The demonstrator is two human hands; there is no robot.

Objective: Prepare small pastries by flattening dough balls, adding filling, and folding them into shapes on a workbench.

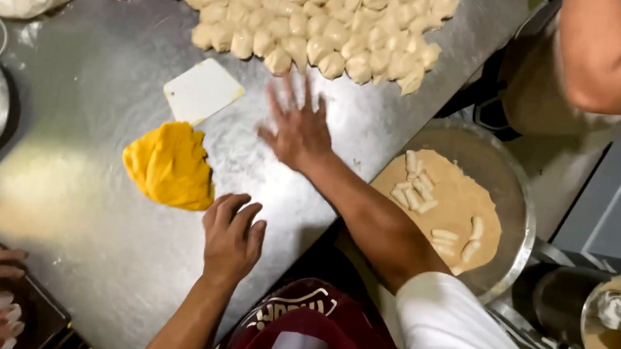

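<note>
A: Yellow dough lump [169,165], soft and creased, is seen on the floured steel table [97,76], just beside the curled, empty left hand [232,236].

B: Right hand [298,131] is spread flat; anything under it is hidden. Pale dough pieces [308,19] are cut off at the top.

A steel table [97,254] carried a yellow dough lump [170,165] just left of the left hand [231,238], a white scraper [202,90] and pale dough pieces [315,20] beyond the right hand [298,131].

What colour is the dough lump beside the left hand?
Yellow-orange dough lump, beside the left hand; clearest in the head view.
</note>
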